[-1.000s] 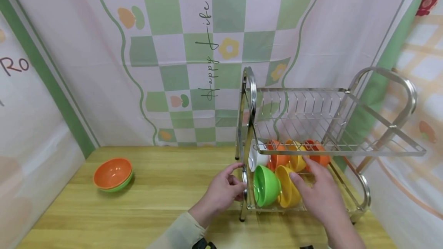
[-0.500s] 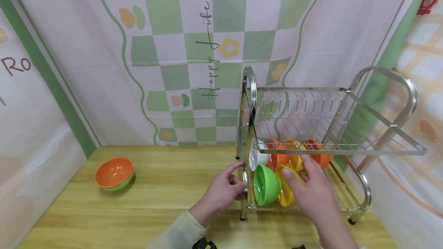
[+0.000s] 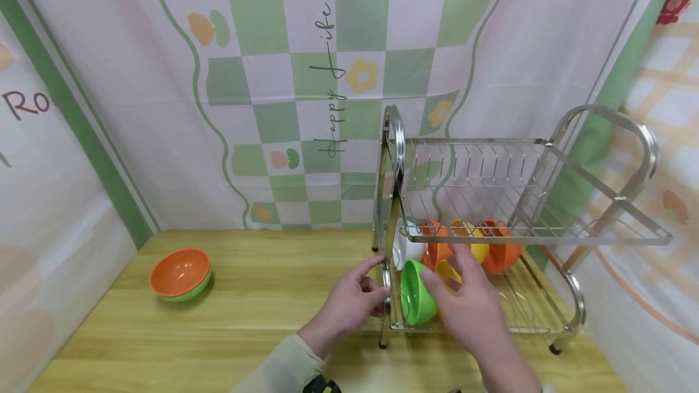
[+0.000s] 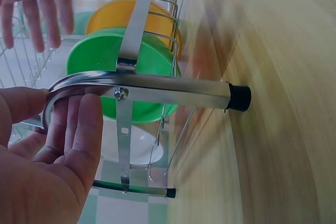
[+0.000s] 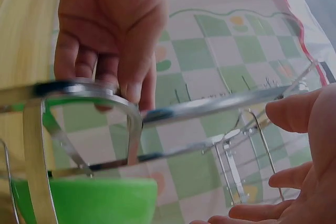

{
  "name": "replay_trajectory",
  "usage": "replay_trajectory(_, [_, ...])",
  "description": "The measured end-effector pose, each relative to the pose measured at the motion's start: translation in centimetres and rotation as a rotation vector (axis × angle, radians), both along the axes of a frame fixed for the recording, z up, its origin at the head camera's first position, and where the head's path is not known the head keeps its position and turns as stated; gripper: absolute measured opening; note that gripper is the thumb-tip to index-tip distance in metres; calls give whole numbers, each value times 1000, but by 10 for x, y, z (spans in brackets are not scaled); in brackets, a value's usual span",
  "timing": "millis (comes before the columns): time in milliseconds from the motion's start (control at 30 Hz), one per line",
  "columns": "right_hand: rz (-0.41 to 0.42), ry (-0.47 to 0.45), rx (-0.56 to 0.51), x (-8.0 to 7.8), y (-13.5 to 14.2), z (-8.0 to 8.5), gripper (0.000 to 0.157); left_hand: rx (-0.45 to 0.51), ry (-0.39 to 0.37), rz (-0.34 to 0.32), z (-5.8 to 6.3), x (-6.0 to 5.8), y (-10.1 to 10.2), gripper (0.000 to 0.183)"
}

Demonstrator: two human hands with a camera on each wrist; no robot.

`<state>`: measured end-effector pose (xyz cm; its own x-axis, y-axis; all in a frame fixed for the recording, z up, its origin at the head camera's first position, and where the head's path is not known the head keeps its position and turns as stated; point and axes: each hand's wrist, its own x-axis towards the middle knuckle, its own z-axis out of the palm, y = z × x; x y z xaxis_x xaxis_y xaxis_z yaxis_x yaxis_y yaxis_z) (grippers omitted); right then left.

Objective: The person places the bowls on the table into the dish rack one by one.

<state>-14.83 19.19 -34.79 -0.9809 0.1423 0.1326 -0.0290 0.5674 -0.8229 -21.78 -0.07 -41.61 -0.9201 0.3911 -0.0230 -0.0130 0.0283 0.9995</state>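
A two-tier metal dish rack stands on the table, and my left hand grips its left side frame. In the left wrist view, the thumb and fingers curl round the curved tube. My right hand hovers before the lower tier, fingers spread and holding nothing. A green bowl stands on edge at the lower front left. Beside it a yellow bowl is partly hidden behind my right hand. Behind them are a white bowl, an orange bowl, a second yellow bowl and a red-orange bowl.
At the table's left an orange bowl sits nested in a green bowl. The rack's upper tier hangs over the back row of bowls. A patterned curtain closes off the back of the wooden table.
My right hand has moved left across the front of the lower tier, from right of the front yellow bowl to overlapping it. My left hand keeps its grip on the rack.
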Motion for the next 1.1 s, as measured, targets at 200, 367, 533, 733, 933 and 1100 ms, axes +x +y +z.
replay_trajectory(200, [47, 60, -26, 0, -15, -2, 89, -133, 115, -10, 2, 1, -2, 67])
replay_trajectory(367, [62, 13, -51, -1, -26, -3, 95, -275, 286, -16, 0, 0, -5, 63])
replay_trajectory(533, [86, 15, -107, -4, -36, -3, 83, -465, 458, 15, -2, 1, -12, 57])
replay_trajectory(733, [91, -7, -98, -6, -47, -5, 94, -775, 628, 65, 3, 3, -25, 58])
replay_trajectory(933, [93, -16, -90, -10, -58, -12, 101, -1035, 692, 115, 6, 4, -40, 67])
replay_trajectory(1100, [92, -36, -84, -12, -66, -19, 105, -1121, 642, 145, 8, 5, -53, 77])
